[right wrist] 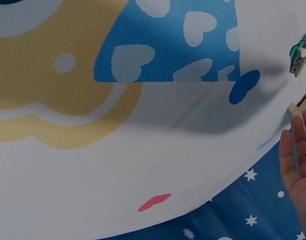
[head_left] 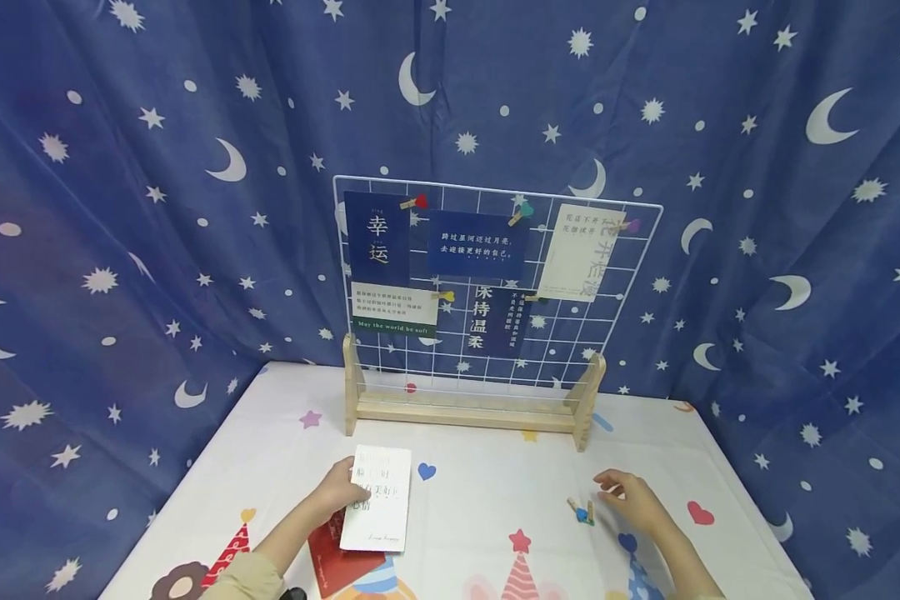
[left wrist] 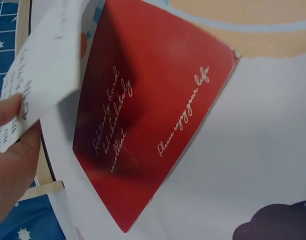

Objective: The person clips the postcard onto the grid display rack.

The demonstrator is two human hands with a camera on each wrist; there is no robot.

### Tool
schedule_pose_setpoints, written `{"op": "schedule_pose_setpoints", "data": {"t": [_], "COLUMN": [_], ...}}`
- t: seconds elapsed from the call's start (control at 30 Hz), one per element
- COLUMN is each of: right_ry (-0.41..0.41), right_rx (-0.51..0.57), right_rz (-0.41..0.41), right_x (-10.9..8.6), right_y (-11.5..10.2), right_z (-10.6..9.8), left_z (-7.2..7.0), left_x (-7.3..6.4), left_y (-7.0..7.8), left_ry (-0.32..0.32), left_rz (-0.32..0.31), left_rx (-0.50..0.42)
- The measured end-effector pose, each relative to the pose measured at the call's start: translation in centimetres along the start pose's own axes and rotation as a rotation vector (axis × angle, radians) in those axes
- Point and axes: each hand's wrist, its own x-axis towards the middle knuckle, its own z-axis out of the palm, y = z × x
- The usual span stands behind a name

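Observation:
My left hand pinches a white card with printed writing between thumb and fingers. The card is held over a red card lying on the table, covering part of it. From the left wrist, the red card shows pale handwritten-style English lines, and the white card rises at its left. Beside a couple of small wooden clothespins with blue and green decorations, my right hand hovers with relaxed fingers and holds nothing. The right wrist view shows the clothespins just beyond the fingertips.
A white wire grid on a wooden stand stands at the back of the table. Several cards, such as a navy one and a cream one, hang there by colourful clothespins. Behind it falls a blue star-patterned curtain.

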Motion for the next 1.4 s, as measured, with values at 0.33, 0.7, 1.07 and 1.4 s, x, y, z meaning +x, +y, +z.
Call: {"op": "schedule_pose_setpoints", "data": {"t": [0.33, 0.7, 1.07, 1.4], "right_ry": [0.01, 0.001, 0.023, 0.041], "right_rx": [-0.021, -0.01, -0.032, -0.028], "right_rz": [-0.042, 0.061, 0.074, 0.094], "right_x": [0.1, -0.4, -0.6, -1.1], "right_y": [0.7, 1.3, 1.2, 1.0], "right_z": [0.6, 1.4, 1.1, 1.8], "left_z": [-0.2, 0.5, 0.8, 1.2], "left_x": [-0.7, -0.8, -0.6, -0.6], "left_y": [1.3, 1.6, 3.5, 4.3], "left_ry": [0.051, 0.081, 0.156, 0.194], "left_rz": [0.017, 0.075, 0.132, 0.152], "left_rx": [0.011, -0.028, -0.182, -0.255]}}
